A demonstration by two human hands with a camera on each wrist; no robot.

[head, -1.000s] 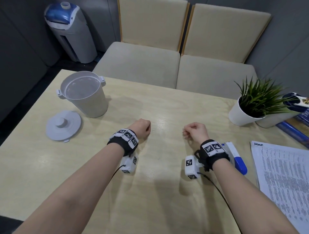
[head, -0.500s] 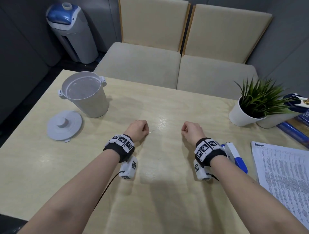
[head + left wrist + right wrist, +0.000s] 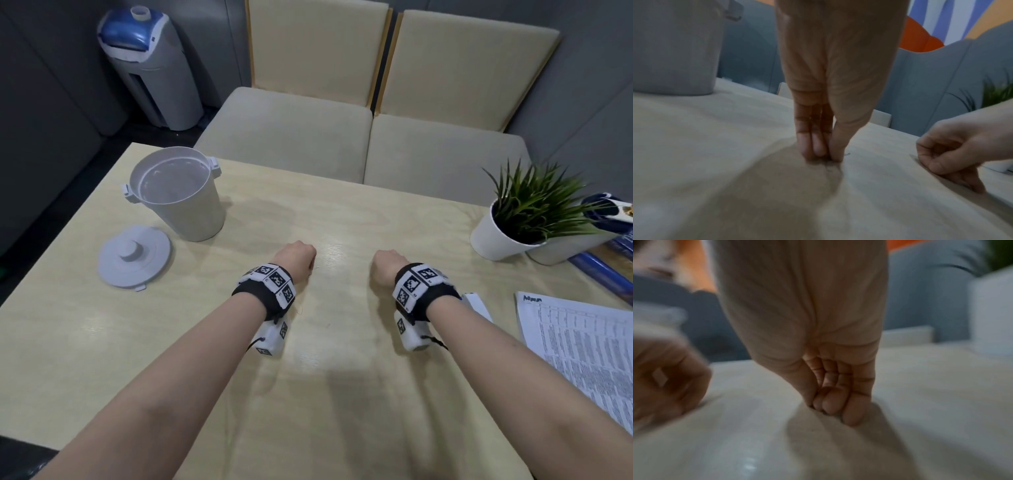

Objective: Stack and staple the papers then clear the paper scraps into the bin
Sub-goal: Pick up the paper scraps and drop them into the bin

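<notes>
Both wrists have rolled inward; left hand (image 3: 297, 256) and right hand (image 3: 387, 265) rest fisted, fingers curled empty.

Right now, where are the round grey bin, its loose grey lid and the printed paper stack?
round grey bin (image 3: 191, 209): head view, on its outer side wall.
loose grey lid (image 3: 150, 260): head view, on its flat top beside the knob.
printed paper stack (image 3: 582, 339): head view, on the top sheet's print.

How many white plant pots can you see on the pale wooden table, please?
2: a round white plant pot with a green plant at the table's far right, and a second white pot behind it, mostly hidden.
</notes>
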